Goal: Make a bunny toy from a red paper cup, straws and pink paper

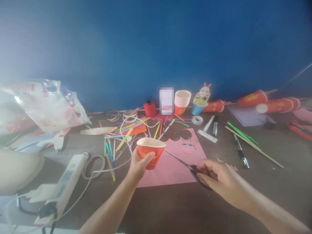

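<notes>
My left hand [140,162] is wrapped round a red paper cup [152,157], its thumb pressed on the front wall. The cup's rim is squeezed out of round and it is held above a pink sheet of paper [180,167]. In my right hand [216,177] is a pair of scissors [181,162] with black handles. The blades point left and their tip reaches the cup's right side; whether it touches the wall I cannot tell. Cut shapes and small pink scraps lie on and beside the sheet.
Coloured straws [109,159] and a white cable lie left of the sheet, near a power strip [70,178] and a hot glue gun [55,141]. Stacked paper cups [182,100], a blue cup with a rabbit figure [200,105] and a tape roll [197,120] stand behind. Pens [241,151] lie right.
</notes>
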Demonstrator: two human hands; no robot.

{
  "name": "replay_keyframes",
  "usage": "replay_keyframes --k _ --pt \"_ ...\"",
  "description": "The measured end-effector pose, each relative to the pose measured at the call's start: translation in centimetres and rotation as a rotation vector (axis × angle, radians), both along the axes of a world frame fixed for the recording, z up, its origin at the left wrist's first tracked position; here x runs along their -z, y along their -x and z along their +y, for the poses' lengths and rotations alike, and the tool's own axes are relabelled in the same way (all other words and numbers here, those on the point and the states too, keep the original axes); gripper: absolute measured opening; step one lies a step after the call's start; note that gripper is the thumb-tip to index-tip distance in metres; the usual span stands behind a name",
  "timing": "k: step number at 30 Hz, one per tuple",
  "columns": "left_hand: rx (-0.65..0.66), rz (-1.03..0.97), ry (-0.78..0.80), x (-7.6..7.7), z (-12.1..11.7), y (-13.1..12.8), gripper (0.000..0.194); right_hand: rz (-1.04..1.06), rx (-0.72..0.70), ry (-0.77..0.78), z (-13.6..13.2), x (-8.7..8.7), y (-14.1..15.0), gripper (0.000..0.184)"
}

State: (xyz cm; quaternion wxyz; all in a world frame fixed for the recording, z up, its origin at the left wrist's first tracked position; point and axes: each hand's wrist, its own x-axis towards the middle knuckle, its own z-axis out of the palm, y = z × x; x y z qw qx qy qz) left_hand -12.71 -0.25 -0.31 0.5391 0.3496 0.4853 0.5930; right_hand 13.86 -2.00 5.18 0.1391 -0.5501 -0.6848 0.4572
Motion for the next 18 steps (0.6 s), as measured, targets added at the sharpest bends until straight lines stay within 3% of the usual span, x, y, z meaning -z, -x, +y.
replay_keyframes --k 13,18 --pt "0.019 -0.054 0.005 -0.06 0.05 -0.11 0.042 -0.056 -0.012 -0.076 0.01 -0.59 0.26 0.020" --pt "0.019 0.052 -0.042 -0.13 -0.10 0.08 0.043 -0.068 -0.013 -0.081 0.05 -0.66 0.13 0.021"
